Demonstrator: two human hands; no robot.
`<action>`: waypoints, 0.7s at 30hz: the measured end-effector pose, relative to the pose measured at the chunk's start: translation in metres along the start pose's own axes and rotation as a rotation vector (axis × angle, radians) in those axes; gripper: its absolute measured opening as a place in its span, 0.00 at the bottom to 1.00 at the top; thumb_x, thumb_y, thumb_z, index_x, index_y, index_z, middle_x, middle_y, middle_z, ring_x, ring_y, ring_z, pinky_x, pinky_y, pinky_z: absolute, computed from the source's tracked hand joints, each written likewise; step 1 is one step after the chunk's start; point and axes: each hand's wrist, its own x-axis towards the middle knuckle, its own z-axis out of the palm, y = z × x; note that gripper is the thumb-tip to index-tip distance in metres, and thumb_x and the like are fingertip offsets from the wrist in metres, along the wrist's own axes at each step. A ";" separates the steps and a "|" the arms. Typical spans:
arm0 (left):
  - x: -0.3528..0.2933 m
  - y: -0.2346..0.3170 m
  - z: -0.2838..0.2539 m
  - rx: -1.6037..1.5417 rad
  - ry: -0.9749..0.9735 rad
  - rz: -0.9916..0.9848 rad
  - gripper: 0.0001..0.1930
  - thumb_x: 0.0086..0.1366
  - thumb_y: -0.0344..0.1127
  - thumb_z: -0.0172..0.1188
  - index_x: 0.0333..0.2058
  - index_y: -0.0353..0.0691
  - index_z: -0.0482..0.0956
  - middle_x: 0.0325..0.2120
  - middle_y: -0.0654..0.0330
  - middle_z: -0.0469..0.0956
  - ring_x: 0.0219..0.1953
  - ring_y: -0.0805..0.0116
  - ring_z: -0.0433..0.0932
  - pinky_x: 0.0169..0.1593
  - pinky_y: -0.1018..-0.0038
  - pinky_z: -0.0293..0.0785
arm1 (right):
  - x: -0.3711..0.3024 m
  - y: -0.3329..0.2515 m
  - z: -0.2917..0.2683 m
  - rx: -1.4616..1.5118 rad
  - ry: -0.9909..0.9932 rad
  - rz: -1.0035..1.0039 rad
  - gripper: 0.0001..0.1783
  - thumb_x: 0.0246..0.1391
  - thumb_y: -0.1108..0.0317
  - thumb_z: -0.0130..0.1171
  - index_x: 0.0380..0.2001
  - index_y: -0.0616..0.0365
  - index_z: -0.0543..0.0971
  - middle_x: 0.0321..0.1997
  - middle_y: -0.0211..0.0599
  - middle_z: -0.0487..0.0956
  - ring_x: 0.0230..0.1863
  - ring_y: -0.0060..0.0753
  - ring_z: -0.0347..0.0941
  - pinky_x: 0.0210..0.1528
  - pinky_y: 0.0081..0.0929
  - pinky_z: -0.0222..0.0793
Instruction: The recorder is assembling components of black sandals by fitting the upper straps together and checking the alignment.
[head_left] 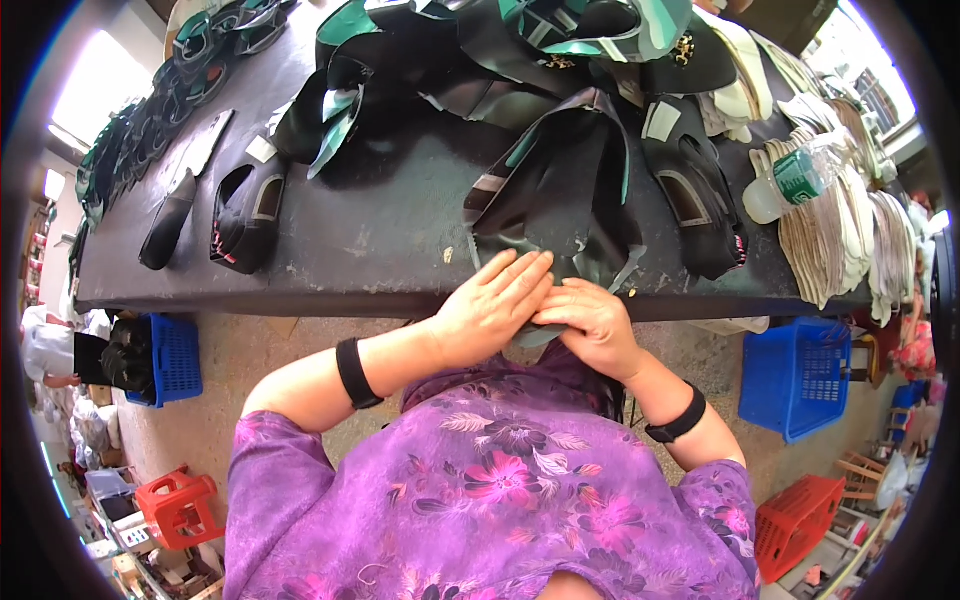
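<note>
A black shoe upper (570, 180) lies spread at the table's front edge, its pale-edged opening facing up and away. My left hand (500, 300) rests on its near end, the fingers stretched flat and the palm side hidden. Against it, my right hand (598, 325) has its fingers curled over the near edge, gripping the upper. A small grey-black flap (535, 335) shows below both hands. Two sewn black uppers flank the work: one upper (240, 225) to the left with pink stitching, another upper (700, 205) to the right.
The dark table (360, 250) holds a heap of black and green pieces (450, 70) at the back. Stacked cream linings (820, 240) sit at right under a plastic bottle (790, 185). A blue crate (795, 380) stands right, another blue crate (177, 360) left, and a red stool (178, 508) lower left.
</note>
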 end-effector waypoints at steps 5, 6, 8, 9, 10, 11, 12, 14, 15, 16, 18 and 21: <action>0.001 0.003 -0.007 -0.067 0.010 0.068 0.24 0.51 0.32 0.47 0.49 0.34 0.64 0.53 0.51 0.62 0.55 0.58 0.62 0.58 0.63 0.56 | 0.013 -0.021 -0.048 -0.176 -0.068 -0.021 0.15 0.36 0.78 0.55 0.33 0.59 0.76 0.40 0.42 0.75 0.46 0.42 0.70 0.54 0.37 0.60; 0.004 0.004 -0.011 -0.048 -0.054 0.145 0.25 0.52 0.32 0.46 0.51 0.37 0.63 0.53 0.52 0.62 0.55 0.59 0.62 0.58 0.63 0.56 | 0.022 -0.015 -0.051 -0.383 -0.073 -0.146 0.12 0.38 0.76 0.55 0.32 0.60 0.76 0.39 0.44 0.75 0.47 0.43 0.69 0.54 0.37 0.60; 0.006 0.007 -0.016 -0.052 -0.124 0.201 0.25 0.51 0.32 0.46 0.52 0.38 0.63 0.53 0.52 0.62 0.55 0.59 0.62 0.58 0.63 0.56 | 0.041 0.001 -0.054 -0.840 -0.174 -0.332 0.13 0.41 0.66 0.56 0.30 0.64 0.75 0.38 0.45 0.75 0.48 0.39 0.68 0.56 0.34 0.57; 0.007 0.005 -0.018 -0.055 -0.199 0.249 0.26 0.51 0.32 0.46 0.52 0.39 0.62 0.53 0.52 0.62 0.55 0.60 0.62 0.58 0.63 0.56 | 0.051 0.011 -0.055 -1.074 -0.225 -0.420 0.16 0.42 0.62 0.56 0.30 0.65 0.75 0.38 0.45 0.75 0.49 0.38 0.67 0.58 0.33 0.55; 0.006 0.003 -0.023 -0.108 -0.180 0.290 0.26 0.51 0.32 0.46 0.52 0.40 0.61 0.53 0.52 0.62 0.55 0.59 0.62 0.57 0.63 0.57 | 0.056 0.014 -0.059 -1.154 -0.336 -0.231 0.19 0.42 0.59 0.55 0.31 0.66 0.75 0.39 0.45 0.75 0.50 0.38 0.66 0.59 0.33 0.52; 0.002 0.002 -0.032 -0.131 -0.219 0.312 0.26 0.50 0.32 0.47 0.52 0.41 0.62 0.53 0.53 0.62 0.55 0.59 0.63 0.57 0.64 0.57 | 0.059 0.016 -0.063 -1.224 -0.446 -0.036 0.22 0.42 0.56 0.55 0.32 0.67 0.75 0.40 0.45 0.75 0.51 0.38 0.65 0.60 0.32 0.50; -0.004 -0.003 -0.045 -0.139 -0.242 0.299 0.25 0.50 0.32 0.47 0.51 0.42 0.64 0.53 0.55 0.63 0.55 0.60 0.63 0.58 0.64 0.56 | 0.056 0.022 -0.068 -1.222 -0.463 0.064 0.24 0.43 0.54 0.54 0.34 0.67 0.75 0.41 0.45 0.74 0.52 0.39 0.64 0.60 0.32 0.49; -0.022 -0.022 -0.066 -0.112 -0.251 0.264 0.24 0.50 0.32 0.48 0.49 0.45 0.67 0.52 0.59 0.65 0.55 0.63 0.63 0.59 0.63 0.55 | 0.033 0.040 -0.078 -1.102 -0.320 -0.033 0.28 0.46 0.53 0.52 0.44 0.68 0.70 0.49 0.49 0.69 0.56 0.41 0.60 0.61 0.34 0.47; -0.032 -0.035 -0.073 -0.075 -0.241 0.238 0.23 0.49 0.32 0.48 0.48 0.46 0.69 0.51 0.62 0.66 0.55 0.64 0.63 0.59 0.62 0.53 | 0.021 0.041 -0.077 -1.020 -0.305 -0.034 0.30 0.46 0.53 0.52 0.47 0.68 0.68 0.52 0.51 0.67 0.57 0.42 0.58 0.62 0.34 0.46; -0.041 -0.048 -0.078 -0.024 -0.238 0.174 0.22 0.49 0.32 0.49 0.46 0.46 0.70 0.51 0.63 0.67 0.55 0.65 0.63 0.60 0.61 0.52 | 0.013 0.041 -0.071 -1.026 -0.314 0.028 0.32 0.48 0.53 0.50 0.51 0.65 0.63 0.57 0.53 0.60 0.60 0.44 0.54 0.62 0.37 0.45; -0.052 -0.070 -0.085 0.119 -0.273 0.042 0.20 0.48 0.31 0.49 0.43 0.46 0.72 0.50 0.65 0.68 0.55 0.67 0.63 0.60 0.58 0.51 | 0.008 0.035 -0.061 -0.994 -0.278 0.085 0.32 0.48 0.53 0.50 0.52 0.63 0.63 0.58 0.53 0.59 0.60 0.45 0.54 0.62 0.38 0.45; -0.047 -0.066 -0.089 0.297 -0.246 -0.018 0.18 0.46 0.32 0.53 0.39 0.44 0.73 0.47 0.62 0.70 0.54 0.65 0.64 0.58 0.60 0.53 | 0.020 0.023 -0.054 -0.922 -0.282 0.152 0.33 0.46 0.52 0.52 0.54 0.55 0.62 0.59 0.52 0.57 0.61 0.47 0.52 0.62 0.41 0.45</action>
